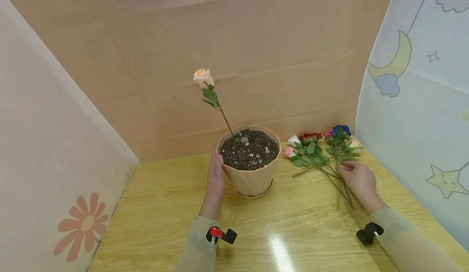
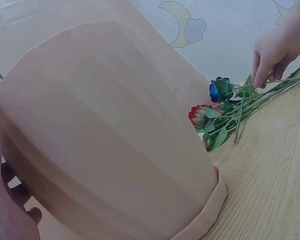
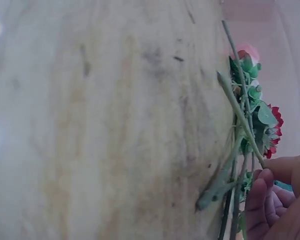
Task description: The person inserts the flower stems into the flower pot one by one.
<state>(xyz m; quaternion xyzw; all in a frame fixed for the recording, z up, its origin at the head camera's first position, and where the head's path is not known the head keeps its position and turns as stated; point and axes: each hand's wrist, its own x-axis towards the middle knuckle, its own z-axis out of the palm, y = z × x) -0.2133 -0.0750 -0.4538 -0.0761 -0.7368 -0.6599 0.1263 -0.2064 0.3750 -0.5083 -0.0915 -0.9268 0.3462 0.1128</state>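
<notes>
My left hand (image 1: 215, 172) holds the left side of a pale peach flower pot (image 1: 253, 180), thumb near the rim, some fingers hidden behind it. Dark soil (image 1: 253, 152) with pebbles fills the pot. One peach rose (image 1: 203, 78) stands in the soil, its stem leaning left. To the right, my right hand (image 1: 357, 178) pinches a green flower stem (image 3: 242, 120) between thumb and fingers, over a bunch of flowers lying on the table. I cannot tell which bloom belongs to that stem. The bunch includes a red flower (image 1: 310, 137), a blue rose (image 1: 341, 131) and a pink rose (image 1: 288, 152).
A saucer (image 1: 253, 196) sits under the pot. The wooden table (image 1: 157, 223) has a peach cloth backdrop (image 1: 154, 60) behind it. Patterned cloth stands along the left (image 1: 47, 141) and right (image 1: 414, 113) sides. Loose stems cross each other near my right hand.
</notes>
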